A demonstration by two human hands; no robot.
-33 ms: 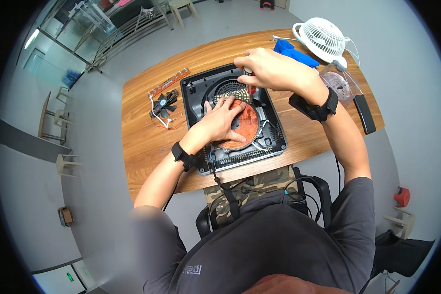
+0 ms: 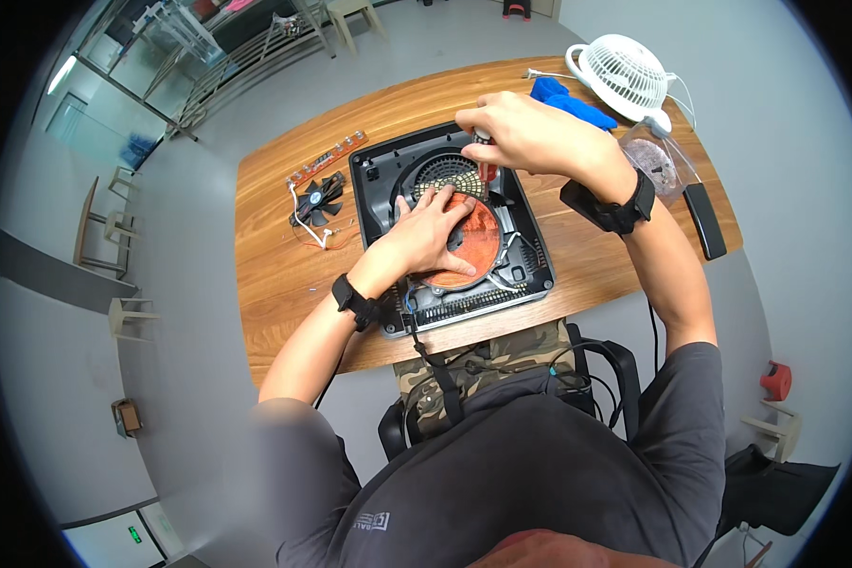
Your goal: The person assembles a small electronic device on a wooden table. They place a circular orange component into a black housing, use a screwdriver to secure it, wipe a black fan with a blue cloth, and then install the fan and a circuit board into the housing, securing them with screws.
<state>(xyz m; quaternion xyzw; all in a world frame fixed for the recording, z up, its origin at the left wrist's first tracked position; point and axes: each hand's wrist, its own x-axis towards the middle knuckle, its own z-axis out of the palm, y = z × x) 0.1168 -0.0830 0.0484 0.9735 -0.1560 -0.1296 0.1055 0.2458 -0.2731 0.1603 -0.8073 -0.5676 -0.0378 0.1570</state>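
An opened induction cooker base, a black housing [image 2: 374, 180], lies on the wooden table in front of me. Inside it sits a round copper-coloured coil [image 2: 480, 239], with a round black grille [image 2: 442, 168] beyond it. My left hand [image 2: 421, 235] lies flat on the coil's left part, fingers spread. My right hand [image 2: 530, 137] is wrapped round the handle of a screwdriver [image 2: 487, 172], which has a red lower part. The screwdriver stands upright over the housing near the coil's far edge; its tip is too small to make out. Thin wires run along the coil's near side.
Left of the housing lie a small black fan [image 2: 320, 198] with a white cable and an orange strip [image 2: 328, 161] with small round pieces. At right are a blue cloth [image 2: 577, 106], a white grilled fan [image 2: 625, 74], a clear container [image 2: 655, 168] and a flat black bar [image 2: 703, 221].
My right hand and the screwdriver have shifted very slightly to the right. My left hand stays in place on the coil.
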